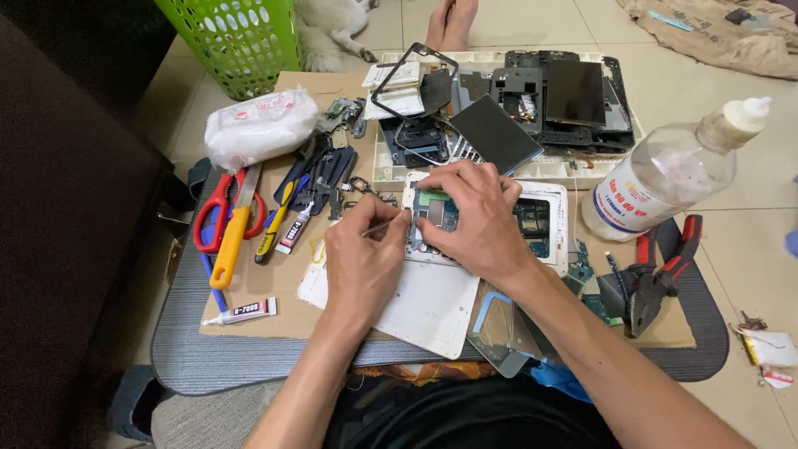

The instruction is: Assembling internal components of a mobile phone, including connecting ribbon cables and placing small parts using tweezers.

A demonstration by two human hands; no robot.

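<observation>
Tweezers [384,224], thin metal, probe white-framed circuit board [440,218].

Grey lap board [249,362], cardboard sheet [266,320], pliers [657,278]

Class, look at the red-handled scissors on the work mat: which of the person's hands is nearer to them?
Left. The left hand lies just right of the red-handled scissors, apart from them; the right hand is farther right, resting on the opened device.

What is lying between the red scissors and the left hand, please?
In the head view, between the red scissors and the left hand lie a yellow-handled tool, a yellow-and-blue tool and a small glue tube.
</observation>
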